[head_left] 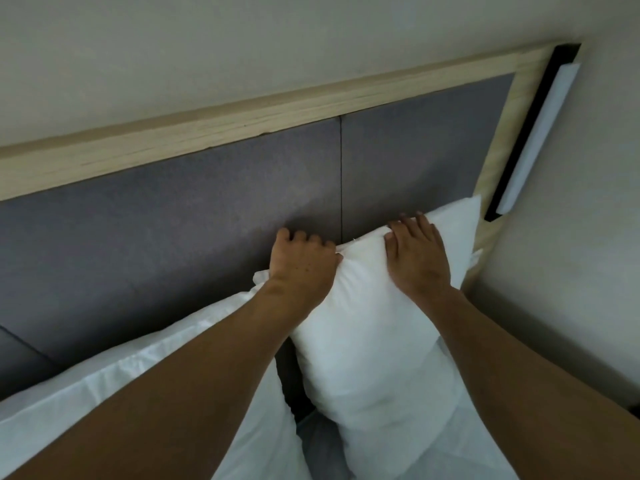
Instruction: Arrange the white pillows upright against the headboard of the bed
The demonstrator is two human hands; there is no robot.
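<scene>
A white pillow (367,341) stands upright against the grey padded headboard (173,230) at the right end of the bed. My left hand (301,265) grips its top left corner with curled fingers. My right hand (419,254) lies flat on its top edge, fingers spread, pressing on it. A second white pillow (138,382) leans against the headboard to the left, partly hidden under my left forearm.
A light wooden frame (242,123) borders the headboard along the top and right. A white wall light (540,140) on a black mount hangs beside the frame. The side wall (571,271) stands close on the right. A narrow gap separates the two pillows.
</scene>
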